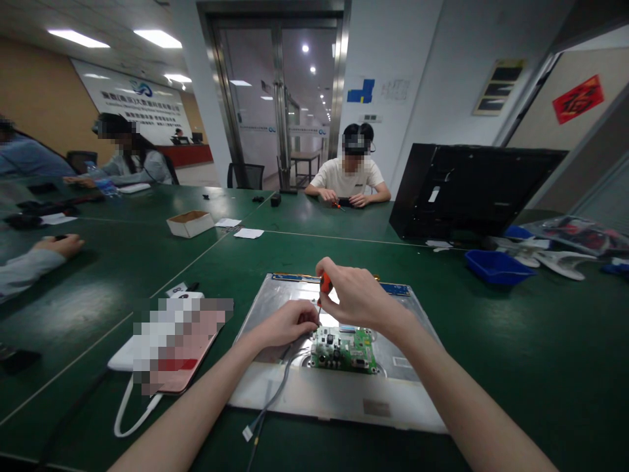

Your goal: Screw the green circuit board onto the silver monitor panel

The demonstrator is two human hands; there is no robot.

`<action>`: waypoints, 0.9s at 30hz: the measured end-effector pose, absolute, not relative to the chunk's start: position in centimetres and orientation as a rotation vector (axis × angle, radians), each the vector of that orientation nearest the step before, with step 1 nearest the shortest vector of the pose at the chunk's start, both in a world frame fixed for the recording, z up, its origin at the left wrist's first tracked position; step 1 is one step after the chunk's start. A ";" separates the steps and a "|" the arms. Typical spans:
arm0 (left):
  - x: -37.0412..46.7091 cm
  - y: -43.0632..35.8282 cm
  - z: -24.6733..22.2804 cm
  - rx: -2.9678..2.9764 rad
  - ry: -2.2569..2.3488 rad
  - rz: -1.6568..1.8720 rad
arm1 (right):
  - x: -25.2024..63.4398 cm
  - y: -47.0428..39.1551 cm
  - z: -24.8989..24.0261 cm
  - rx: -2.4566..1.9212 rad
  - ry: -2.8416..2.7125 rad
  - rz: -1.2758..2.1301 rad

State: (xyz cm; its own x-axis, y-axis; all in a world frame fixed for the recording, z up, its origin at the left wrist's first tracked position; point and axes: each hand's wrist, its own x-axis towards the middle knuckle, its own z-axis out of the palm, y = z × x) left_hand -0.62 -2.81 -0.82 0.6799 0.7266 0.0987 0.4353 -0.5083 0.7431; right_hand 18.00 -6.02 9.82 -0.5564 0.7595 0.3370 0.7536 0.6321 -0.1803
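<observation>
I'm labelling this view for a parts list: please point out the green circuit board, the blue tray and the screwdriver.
Green circuit board [351, 349]: head view, its middle.
Blue tray [496, 267]: head view, its inside.
Screwdriver [325, 283]: head view, its handle.

A blue tray [498, 267] sits near a large black monitor [474, 190].

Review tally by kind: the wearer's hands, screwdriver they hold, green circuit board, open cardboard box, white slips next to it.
Hands: 2 (left hand, right hand)
Screwdriver: 1
Green circuit board: 1
Open cardboard box: 1
White slips: 2
Total: 7
</observation>
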 end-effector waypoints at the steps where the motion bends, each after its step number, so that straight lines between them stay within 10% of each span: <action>1: -0.6 -2.8 -0.9 2.177 0.885 0.526 | 18.0 -6.0 9.8 -1.192 -2.474 0.033; 27: -0.6 -2.9 -0.3 2.179 0.856 0.520 | 18.1 -5.6 9.6 -1.228 -2.450 -0.048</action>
